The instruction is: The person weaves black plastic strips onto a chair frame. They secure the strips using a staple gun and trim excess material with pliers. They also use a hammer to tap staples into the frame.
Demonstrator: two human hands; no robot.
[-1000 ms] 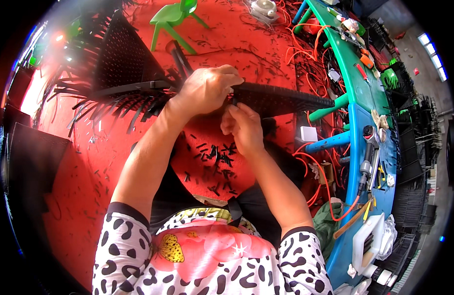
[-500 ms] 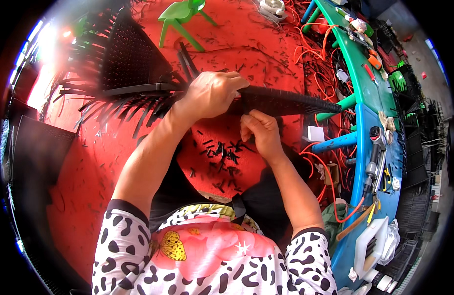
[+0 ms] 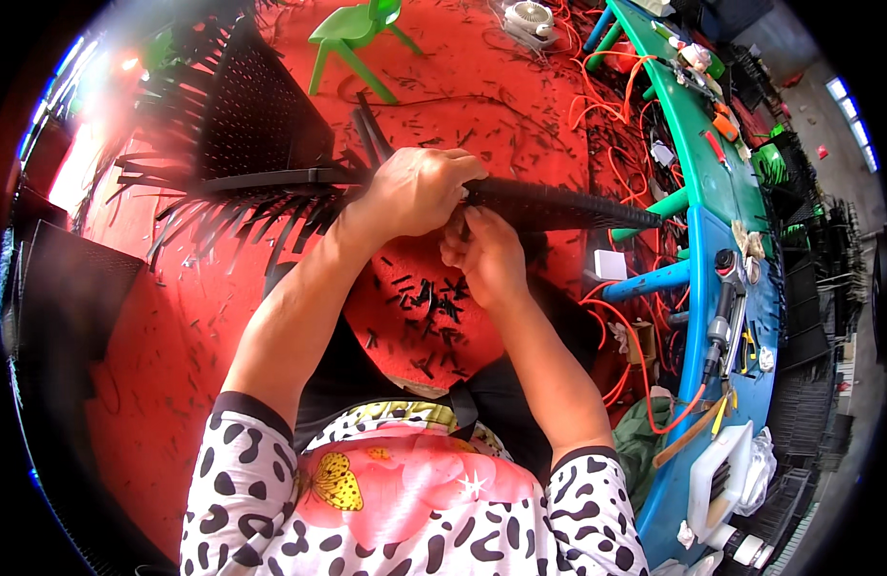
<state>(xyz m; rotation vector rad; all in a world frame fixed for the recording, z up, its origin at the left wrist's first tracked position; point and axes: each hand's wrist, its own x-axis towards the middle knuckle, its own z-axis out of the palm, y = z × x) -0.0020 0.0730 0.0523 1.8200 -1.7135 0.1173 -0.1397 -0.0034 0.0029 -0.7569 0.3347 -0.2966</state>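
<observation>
Apparently, the step is fine finger work at an edge of the black woven panel (image 3: 568, 204), above the red floor (image 3: 208, 355), its right end near a green table leg (image 3: 676, 202). The left hand (image 3: 422, 192) grips the panel; the right hand (image 3: 489, 254) curls just below, whether closed on anything I cannot tell. The next move likely calls for steady holding
</observation>
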